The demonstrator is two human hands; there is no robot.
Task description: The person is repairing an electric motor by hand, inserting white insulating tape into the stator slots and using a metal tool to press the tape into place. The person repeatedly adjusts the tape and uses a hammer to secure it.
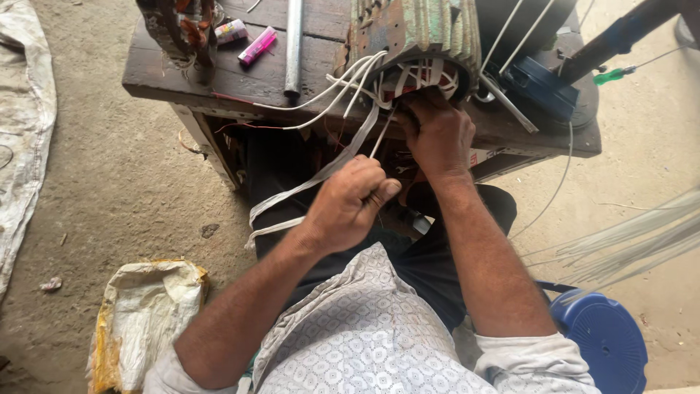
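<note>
A finned green and rust motor stator [415, 29] lies on a dark wooden bench [182, 69], its open end facing me with white strips and sleeves sticking out of the windings. My right hand [437, 131] presses its fingers into the stator's opening among the white strips. My left hand [350, 204] is closed around a thin white strip [380, 135] that runs up to the stator. A wide white tape [306, 182] hangs down from the winding past my left hand.
A metal rod [293, 44], a pink lighter [258, 45] and a small tube lie on the bench. A green-handled screwdriver [620, 73] lies at right. A blue plastic stool [601, 339] and a bundle of white strips [634, 241] are at right; a sack [142, 314] on the ground at left.
</note>
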